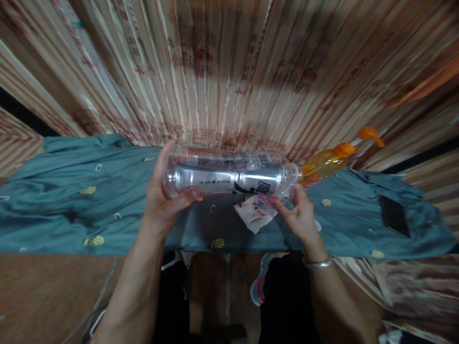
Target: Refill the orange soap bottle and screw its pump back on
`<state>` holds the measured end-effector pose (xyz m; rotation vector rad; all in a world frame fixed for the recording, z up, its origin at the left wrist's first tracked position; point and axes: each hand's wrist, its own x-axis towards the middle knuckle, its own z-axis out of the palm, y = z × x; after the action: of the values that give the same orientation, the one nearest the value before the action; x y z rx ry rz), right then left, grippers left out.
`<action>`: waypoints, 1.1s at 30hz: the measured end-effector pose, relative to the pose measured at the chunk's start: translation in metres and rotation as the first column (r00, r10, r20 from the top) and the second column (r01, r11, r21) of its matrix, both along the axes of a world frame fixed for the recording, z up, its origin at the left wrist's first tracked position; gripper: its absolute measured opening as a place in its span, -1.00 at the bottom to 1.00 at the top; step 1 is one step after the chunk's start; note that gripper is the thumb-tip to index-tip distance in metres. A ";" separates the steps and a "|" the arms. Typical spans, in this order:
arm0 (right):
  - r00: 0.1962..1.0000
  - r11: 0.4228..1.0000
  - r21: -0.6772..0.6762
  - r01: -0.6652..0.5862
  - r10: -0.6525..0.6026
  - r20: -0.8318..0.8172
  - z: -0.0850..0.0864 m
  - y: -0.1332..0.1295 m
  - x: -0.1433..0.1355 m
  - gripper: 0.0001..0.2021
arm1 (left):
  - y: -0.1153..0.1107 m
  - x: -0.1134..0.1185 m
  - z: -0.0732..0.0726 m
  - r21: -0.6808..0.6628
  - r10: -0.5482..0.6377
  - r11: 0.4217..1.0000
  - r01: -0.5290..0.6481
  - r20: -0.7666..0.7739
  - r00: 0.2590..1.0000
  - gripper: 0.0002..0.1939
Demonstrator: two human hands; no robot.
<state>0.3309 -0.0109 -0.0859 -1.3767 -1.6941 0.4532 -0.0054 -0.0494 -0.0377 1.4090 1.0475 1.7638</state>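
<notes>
your left hand point(161, 198) has its fingers wrapped round the base of the clear bottle point(222, 174), held sideways over the cloth-covered desk point(122, 229); your right hand point(300, 215) grips its neck end and a crumpled white wrapper point(256, 215), near the orange pump bottle point(322, 163).

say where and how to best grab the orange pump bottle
Grip the pump bottle around its yellow body, just below the orange collar, probably from the person's right: the body is broader than the collar, and the clear bottle and right hand crowd its lower left.
</notes>
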 end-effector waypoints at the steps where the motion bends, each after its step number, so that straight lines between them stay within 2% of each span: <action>1: 1.000 1.000 -0.001 0.002 -0.002 0.001 0.000 0.000 0.000 -0.34 | 0.000 0.000 0.000 0.003 -0.003 1.000 0.003 -0.006 1.000 -0.08; 11: 1.000 1.000 -0.008 -0.010 0.010 -0.013 -0.001 0.001 0.001 -0.37 | 0.006 -0.005 -0.006 0.073 -0.069 0.995 0.068 0.023 0.997 -0.13; 18: 1.000 1.000 -0.023 -0.013 0.012 -0.022 -0.001 0.000 0.001 -0.35 | 0.011 -0.006 -0.010 0.134 -0.058 0.989 0.058 -0.004 0.998 -0.17; 24: 0.999 0.999 -0.038 -0.022 0.021 -0.028 0.000 0.000 0.001 -0.34 | 0.006 -0.005 -0.006 0.075 -0.059 0.995 0.059 0.004 0.998 -0.07; 28: 1.000 0.999 -0.036 -0.004 0.004 -0.012 0.001 0.000 0.001 -0.33 | 0.001 -0.002 0.000 0.017 -0.066 0.998 0.066 0.047 0.997 -0.17; 33: 1.000 1.000 -0.004 0.006 -0.006 0.006 0.002 0.000 0.000 -0.34 | 0.001 0.001 0.001 0.012 -0.045 0.999 0.044 0.098 0.994 -0.18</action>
<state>0.3311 -0.0112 -0.0838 -1.3866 -1.6945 0.4493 -0.0044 -0.0485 -0.0363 1.3272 0.9492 1.7896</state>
